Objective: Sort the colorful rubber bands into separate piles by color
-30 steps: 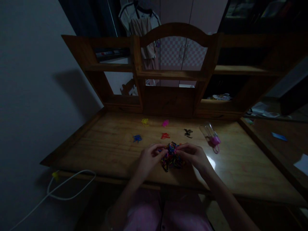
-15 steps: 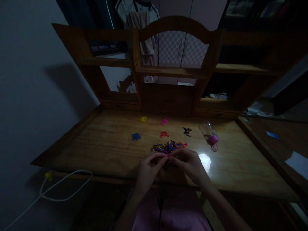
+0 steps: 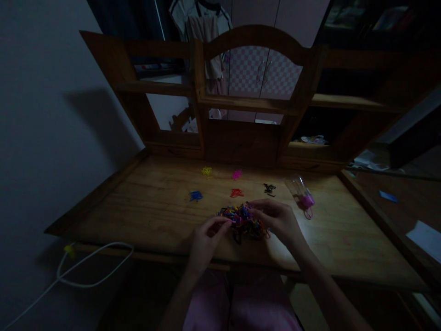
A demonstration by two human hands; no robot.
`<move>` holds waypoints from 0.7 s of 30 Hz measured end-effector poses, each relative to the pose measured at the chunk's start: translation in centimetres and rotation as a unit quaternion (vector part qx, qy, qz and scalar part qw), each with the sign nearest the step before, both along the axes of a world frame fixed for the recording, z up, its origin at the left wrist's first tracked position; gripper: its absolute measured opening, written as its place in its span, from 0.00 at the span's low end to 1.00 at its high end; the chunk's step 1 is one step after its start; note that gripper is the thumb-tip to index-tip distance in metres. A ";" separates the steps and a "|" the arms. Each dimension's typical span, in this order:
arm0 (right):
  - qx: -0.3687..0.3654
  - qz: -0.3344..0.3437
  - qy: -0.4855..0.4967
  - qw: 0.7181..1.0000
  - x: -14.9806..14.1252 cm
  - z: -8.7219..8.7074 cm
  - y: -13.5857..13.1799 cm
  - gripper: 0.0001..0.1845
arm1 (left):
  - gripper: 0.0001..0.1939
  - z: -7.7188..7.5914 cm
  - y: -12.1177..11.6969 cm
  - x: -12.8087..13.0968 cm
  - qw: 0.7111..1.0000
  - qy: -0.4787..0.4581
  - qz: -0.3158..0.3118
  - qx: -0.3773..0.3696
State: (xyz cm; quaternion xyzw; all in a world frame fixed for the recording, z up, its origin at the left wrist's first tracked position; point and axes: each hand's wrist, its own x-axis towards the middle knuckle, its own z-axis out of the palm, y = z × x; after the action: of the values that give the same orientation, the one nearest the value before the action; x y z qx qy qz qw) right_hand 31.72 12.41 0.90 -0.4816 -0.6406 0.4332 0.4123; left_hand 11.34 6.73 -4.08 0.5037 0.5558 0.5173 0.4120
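A mixed pile of small colourful rubber bands [image 3: 253,227] lies on the wooden desk in front of me. My left hand [image 3: 206,236] is at the pile's left side, thumb and forefinger pinched on a pink rubber band [image 3: 232,222]. At the right of the pile, my right hand [image 3: 279,220] has its thumb and forefinger apart, reaching over the bands. Beyond the pile lie small single-colour groups: blue bands [image 3: 195,196], red bands [image 3: 236,192], black bands [image 3: 269,189], yellow bands [image 3: 206,172] and pink bands [image 3: 237,174].
A clear bottle [image 3: 296,186] with a pink cap lies on its side at the right. Wooden shelving [image 3: 241,103] rises along the desk's back edge. A white cable [image 3: 93,286] loops at the front left. Paper [image 3: 425,239] lies on a surface at the far right.
My hands, close together before, have parted. The left moved slightly left with the pink band; the right moved up and right over the pile, uncovering more of it.
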 end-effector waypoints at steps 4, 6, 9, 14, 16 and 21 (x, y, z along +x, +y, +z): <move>0.108 -0.032 -0.081 0.990 0.0 0.8 6.0 0.18 | 0.12 -0.6 0.2 -0.5 0.995 -0.099 0.001 -0.027; 0.142 -0.032 -0.125 0.981 -0.9 0.6 9.4 0.16 | 0.12 -0.7 0.4 -0.5 0.993 -0.117 -0.003 -0.028; 0.154 -0.039 -0.182 0.970 -2.8 -0.5 13.4 0.10 | 0.13 -0.7 0.6 -0.4 0.992 -0.117 -0.021 -0.037; 0.163 -0.061 -0.219 0.960 -4.7 -2.5 16.1 0.07 | 0.13 -0.7 0.6 -0.4 0.994 -0.100 -0.030 -0.041; 0.167 -0.073 -0.224 0.957 -4.5 -2.5 16.4 0.09 | 0.12 -0.7 0.5 -0.3 0.995 -0.089 -0.030 -0.040; 0.189 -0.082 -0.214 0.955 -3.3 -0.7 14.3 0.10 | 0.13 -0.5 0.4 -0.1 0.996 -0.074 -0.039 -0.039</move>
State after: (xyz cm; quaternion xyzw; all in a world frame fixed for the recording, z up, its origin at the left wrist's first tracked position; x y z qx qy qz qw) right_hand 28.40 26.67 0.24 -0.5271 -0.7425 0.1555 0.3829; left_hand 11.26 7.17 -4.63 0.4690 0.5239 0.5141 0.4912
